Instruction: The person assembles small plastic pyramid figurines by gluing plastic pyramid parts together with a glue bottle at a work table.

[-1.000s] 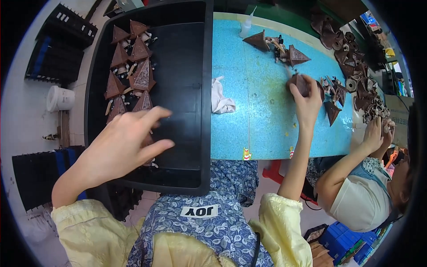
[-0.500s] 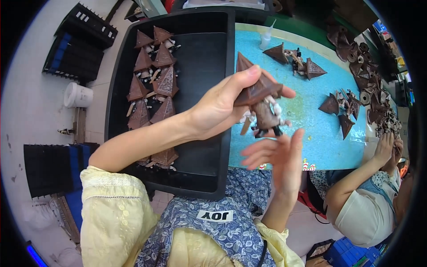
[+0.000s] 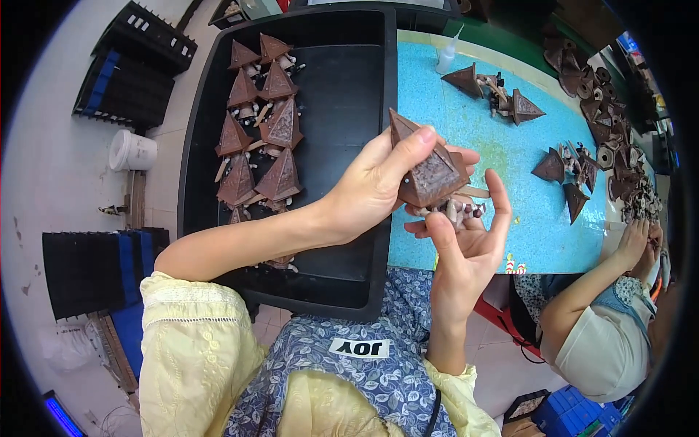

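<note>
A small figurine (image 3: 437, 178) with a brown pyramid-shaped head is between my hands, over the edge where the tray meets the blue table. My left hand (image 3: 364, 182) is closed round the head, its thumb lying along the top. Under the head, the thumb of my right hand (image 3: 462, 273) presses on the pale lower body; the index finger sticks up and the other fingers are partly hidden behind it. Similar figurines (image 3: 281, 130) lie in two columns in the black tray (image 3: 342, 160), some behind my left forearm.
On the blue table (image 3: 502, 164) lie a far pair of figurines (image 3: 526, 108), a right-hand cluster (image 3: 575, 195) and a clear nozzle bottle (image 3: 447, 57). Brown parts (image 3: 608, 131) pile along the right edge, where another person's hands (image 3: 635, 240) work. A white bucket (image 3: 133, 151) stands left.
The figurine has turned in my left hand, and its head now shows a broad face. My right hand has come up and taken hold of the lower body. The view has shifted slightly.
</note>
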Tool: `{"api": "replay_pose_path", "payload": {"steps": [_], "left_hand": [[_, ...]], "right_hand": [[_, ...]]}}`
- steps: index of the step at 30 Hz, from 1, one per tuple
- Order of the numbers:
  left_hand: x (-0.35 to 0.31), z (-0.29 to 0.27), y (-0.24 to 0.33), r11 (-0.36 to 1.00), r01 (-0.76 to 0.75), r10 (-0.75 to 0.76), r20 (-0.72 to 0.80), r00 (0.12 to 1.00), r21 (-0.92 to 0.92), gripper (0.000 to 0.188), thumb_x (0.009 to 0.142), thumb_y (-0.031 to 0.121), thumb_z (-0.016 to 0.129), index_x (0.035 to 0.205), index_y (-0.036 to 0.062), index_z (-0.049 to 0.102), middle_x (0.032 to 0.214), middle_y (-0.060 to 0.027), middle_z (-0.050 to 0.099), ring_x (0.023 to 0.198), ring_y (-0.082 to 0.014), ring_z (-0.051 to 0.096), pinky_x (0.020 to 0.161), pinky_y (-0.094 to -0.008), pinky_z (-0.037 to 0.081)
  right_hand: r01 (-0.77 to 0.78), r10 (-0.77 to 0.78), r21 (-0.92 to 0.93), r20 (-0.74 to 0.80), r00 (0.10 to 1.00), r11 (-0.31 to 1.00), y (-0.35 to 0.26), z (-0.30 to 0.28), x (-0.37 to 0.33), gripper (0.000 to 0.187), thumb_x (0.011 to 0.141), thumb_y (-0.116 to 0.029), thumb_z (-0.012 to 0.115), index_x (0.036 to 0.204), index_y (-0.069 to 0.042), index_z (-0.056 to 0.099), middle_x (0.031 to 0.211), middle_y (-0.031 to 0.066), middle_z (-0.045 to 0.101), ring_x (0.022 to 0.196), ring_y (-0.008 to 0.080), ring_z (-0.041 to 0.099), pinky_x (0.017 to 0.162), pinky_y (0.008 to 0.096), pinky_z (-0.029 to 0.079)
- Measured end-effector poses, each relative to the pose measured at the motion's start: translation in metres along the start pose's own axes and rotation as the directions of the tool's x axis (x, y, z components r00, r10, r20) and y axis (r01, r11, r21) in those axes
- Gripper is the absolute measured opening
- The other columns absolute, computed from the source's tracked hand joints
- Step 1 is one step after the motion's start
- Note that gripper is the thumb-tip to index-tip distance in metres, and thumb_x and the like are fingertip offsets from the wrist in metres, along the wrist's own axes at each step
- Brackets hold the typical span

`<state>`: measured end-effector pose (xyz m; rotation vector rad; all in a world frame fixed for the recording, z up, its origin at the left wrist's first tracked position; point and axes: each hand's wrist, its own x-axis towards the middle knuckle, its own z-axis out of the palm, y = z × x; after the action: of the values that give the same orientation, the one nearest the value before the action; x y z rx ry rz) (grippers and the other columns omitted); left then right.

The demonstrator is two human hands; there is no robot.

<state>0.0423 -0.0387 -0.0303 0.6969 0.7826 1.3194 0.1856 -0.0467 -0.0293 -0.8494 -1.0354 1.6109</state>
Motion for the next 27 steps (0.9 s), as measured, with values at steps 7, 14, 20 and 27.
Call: {"api": "replay_pose_path", "payload": {"steps": [7,14,20,27], "left_hand": [[-0.001,0.006,-0.001,0.990,0.072,-0.080,-0.064,0.995,-0.120,0.044,0.101,0.042,0.031,0.110,0.0042,0.050,0.126,-0.0212,0.054,0.118,-0.0272,0.054,0.099,-0.0415,0.045],[0.000,0.000,-0.006,0.986,-0.090,0.113,-0.166,0.980,0.140,0.040,0.102,0.039,0.032,0.108,0.0037,0.048,0.121,-0.0228,0.057,0.113,-0.0287,0.057,0.098,-0.0401,0.046],[-0.006,0.007,-0.008,0.950,-0.176,0.202,-0.081,0.976,0.258,0.036,0.102,0.037,0.029,0.107,0.0037,0.044,0.120,-0.0250,0.056,0.111,-0.0287,0.058,0.093,-0.0389,0.050],[-0.001,0.001,0.004,0.962,-0.068,0.127,-0.209,0.970,0.266,0.044,0.102,0.042,0.022,0.117,0.0053,0.044,0.123,-0.0213,0.054,0.107,-0.0268,0.060,0.092,-0.0362,0.049]], "right_hand": [[0.419,-0.443,-0.468,0.063,0.894,0.778,0.024,-0.003,0.000,0.056,0.072,0.010,0.073,0.122,0.000,0.049,0.107,0.0168,0.062,0.095,0.0227,0.061,0.082,0.0300,0.049],[0.671,-0.660,-0.667,0.348,0.665,0.325,0.032,-0.026,-0.001,0.037,0.070,0.010,0.058,0.103,-0.005,0.066,0.118,0.0163,0.056,0.109,0.0296,0.052,0.093,0.0391,0.042],[-0.090,0.085,0.236,0.029,0.996,0.968,0.033,-0.028,-0.006,0.048,0.083,-0.003,0.064,0.125,0.006,0.044,0.114,0.0177,0.057,0.100,0.0192,0.057,0.086,0.0277,0.045],[0.338,-0.338,-0.272,0.049,0.940,0.901,0.030,-0.016,-0.008,0.042,0.068,0.013,0.071,0.107,0.005,0.058,0.096,0.0125,0.063,0.081,0.0163,0.061,0.069,0.0266,0.050]]}}
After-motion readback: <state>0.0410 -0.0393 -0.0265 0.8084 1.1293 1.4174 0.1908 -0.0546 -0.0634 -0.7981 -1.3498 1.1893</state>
